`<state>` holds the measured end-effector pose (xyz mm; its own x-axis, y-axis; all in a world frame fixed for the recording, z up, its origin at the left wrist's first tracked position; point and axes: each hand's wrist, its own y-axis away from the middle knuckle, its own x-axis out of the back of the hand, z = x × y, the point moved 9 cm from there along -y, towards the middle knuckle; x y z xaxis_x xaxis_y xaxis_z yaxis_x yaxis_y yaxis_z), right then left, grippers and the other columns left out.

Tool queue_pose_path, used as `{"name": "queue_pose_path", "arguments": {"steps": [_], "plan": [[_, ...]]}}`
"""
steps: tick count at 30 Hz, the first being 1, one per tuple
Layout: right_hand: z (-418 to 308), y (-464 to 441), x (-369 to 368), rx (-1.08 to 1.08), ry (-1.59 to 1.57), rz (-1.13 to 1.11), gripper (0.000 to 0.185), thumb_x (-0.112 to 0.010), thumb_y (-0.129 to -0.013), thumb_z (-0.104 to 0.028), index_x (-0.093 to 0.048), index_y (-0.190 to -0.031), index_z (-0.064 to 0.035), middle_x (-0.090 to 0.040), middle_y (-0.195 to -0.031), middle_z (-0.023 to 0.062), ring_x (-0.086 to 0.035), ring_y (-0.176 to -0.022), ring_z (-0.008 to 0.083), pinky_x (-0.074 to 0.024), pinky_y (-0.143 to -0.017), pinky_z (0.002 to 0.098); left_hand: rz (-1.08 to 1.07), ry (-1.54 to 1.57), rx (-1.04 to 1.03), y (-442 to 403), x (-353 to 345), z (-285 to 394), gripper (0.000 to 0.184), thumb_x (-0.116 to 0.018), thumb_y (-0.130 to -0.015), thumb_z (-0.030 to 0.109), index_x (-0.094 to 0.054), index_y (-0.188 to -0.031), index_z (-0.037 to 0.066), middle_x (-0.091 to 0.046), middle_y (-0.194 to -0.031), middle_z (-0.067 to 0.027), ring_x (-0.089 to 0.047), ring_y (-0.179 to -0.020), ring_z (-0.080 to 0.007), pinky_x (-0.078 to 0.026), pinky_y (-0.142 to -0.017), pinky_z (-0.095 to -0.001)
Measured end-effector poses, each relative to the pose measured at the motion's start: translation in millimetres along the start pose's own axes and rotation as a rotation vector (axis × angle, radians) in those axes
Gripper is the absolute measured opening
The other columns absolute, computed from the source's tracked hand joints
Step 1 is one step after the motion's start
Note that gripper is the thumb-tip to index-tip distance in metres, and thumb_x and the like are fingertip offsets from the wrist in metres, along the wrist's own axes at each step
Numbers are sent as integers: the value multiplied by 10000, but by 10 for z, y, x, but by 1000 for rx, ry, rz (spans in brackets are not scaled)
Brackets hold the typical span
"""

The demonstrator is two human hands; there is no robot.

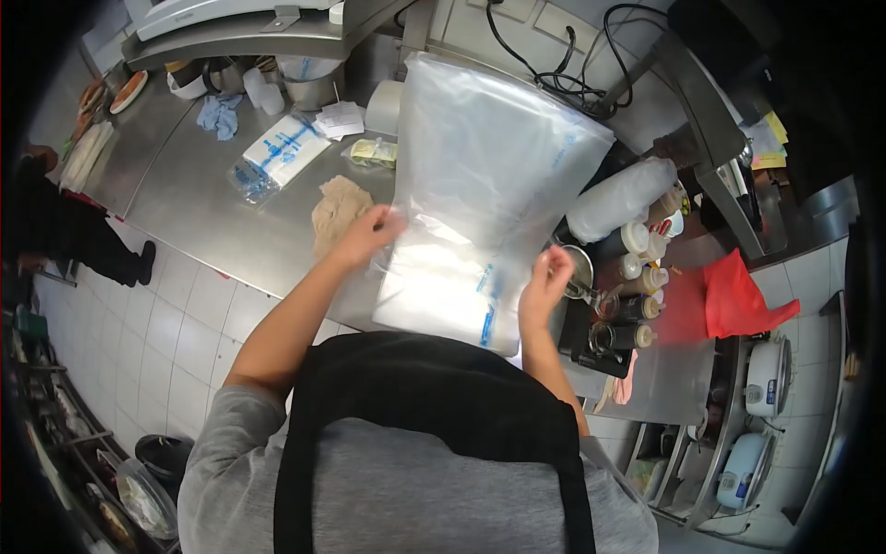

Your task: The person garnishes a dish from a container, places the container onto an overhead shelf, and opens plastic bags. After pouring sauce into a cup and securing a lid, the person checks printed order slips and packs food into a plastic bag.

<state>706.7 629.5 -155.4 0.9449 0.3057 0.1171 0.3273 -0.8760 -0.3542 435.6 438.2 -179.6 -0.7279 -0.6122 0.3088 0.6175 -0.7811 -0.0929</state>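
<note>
Currently, clear plastic sheeting [489,157] is laid on the steel counter [205,196], flanked by the left hand [369,236] at one edge and right hand [544,288] near the other (fingers curled, blurred). Whether it's gripped by either can't be told. A crumpled beige cloth [338,209] is seen near the left; bottles [637,308] are grouped beyond the right.
</note>
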Motion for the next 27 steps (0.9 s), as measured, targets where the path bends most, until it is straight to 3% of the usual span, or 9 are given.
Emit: {"name": "queue_pose_path", "arguments": {"steps": [1, 4, 7, 10, 13, 17, 20, 23, 27], "plan": [[-236, 164, 27, 103, 74, -9, 343, -629, -780, -78, -490, -1091, -38, -496, -1084, 99, -480, -998, 208, -407, -845, 322, -26, -323, -180, 111, -52, 125, 228, -626, -821, 206, -568, -981, 53, -609, -826, -82, -594, -763, -242, -463, -705, -357], [-977, 645, -535, 480, 418, -369, 586, -757, -652, -165, -462, -1148, -62, -492, -1141, 121, -480, -1052, 280, -383, -890, 391, 32, -395, 1, 338, -192, 508, 184, -573, -874, 215, -538, -985, 72, -603, -863, -60, -598, -732, -225, -469, -683, -348], [-1009, 787, -684, 568, 416, -390, 484, -719, -631, -115, -542, -1079, -62, -531, -1111, 146, -490, -1065, 316, -337, -927, 402, -244, 812, 277, 681, -710, 807, 157, -544, -898, 221, -516, -965, 81, -591, -843, -55, -599, -694, -206, -476, -646, -332], [-938, 582, -445, 525, 325, -376, 327, -612, -644, -2, -614, -965, -57, -607, -932, 111, -557, -936, 309, -407, -839, 373, -289, 1218, 316, 980, -436, 1373, 122, -532, -897, 172, -513, -963, 71, -584, -828, -50, -593, -706, -167, -476, -622, -299], [-1235, 586, -289, 299, 354, -744, 212, -591, -705, 11, -631, -904, -49, -615, -817, 117, -591, -771, 294, -464, -692, 335, 4, 1036, 460, 1137, -3, 976, 135, -543, -877, 149, -495, -977, 72, -577, -795, -32, -578, -693, -139, -452, -597, -267], [-1155, 1224, -173, -22, 422, -1393, 128, -617, -798, -54, -640, -923, -38, -607, -717, 87, -576, -679, 135, -445, -625, 272, -301, 68, 354, 1525, 157, 265, 212, -583, -824, 145, -481, -994, 69, -558, -738, -33, -542, -658, -117, -428, -587, -249], [-1429, 1123, -204, -328, 343, -1300, 90, -606, -831, -78, -636, -894, -22, -598, -694, 46, -543, -652, 90, -431, -600, 247, -113, -189, 358, 1609, 452, 306, 330, -642, -775, 148, -477, -1043, 47, -569, -809, -42, -533, -732, -99, -422, -639, -252], [-1469, 885, -297, -423, 88, -1078, 88, -604, -843, -89, -633, -864, -9, -590, -685, 18, -526, -640, 75, -420, -599, 229, 106, -283, -279, 1410, 613, 1649, 461, -708, -724, 208, -487, -1108, 81, -571, -1016, -129, -572, -935, -217, -412, -862, -355], [-1839, 590, -505, 152, 50, -963, 72, -614, -839, -90, -626, -849, -19, -613, -787, 4, -527, -637, 72, -412, -565, 207, -255, -418, -426, 1341, -40, 2140, 507, -745, -676, 202, -513, -1116, 100, -576, -1086, -109, -535, -1052, -234, -336, -981, -411]]}}
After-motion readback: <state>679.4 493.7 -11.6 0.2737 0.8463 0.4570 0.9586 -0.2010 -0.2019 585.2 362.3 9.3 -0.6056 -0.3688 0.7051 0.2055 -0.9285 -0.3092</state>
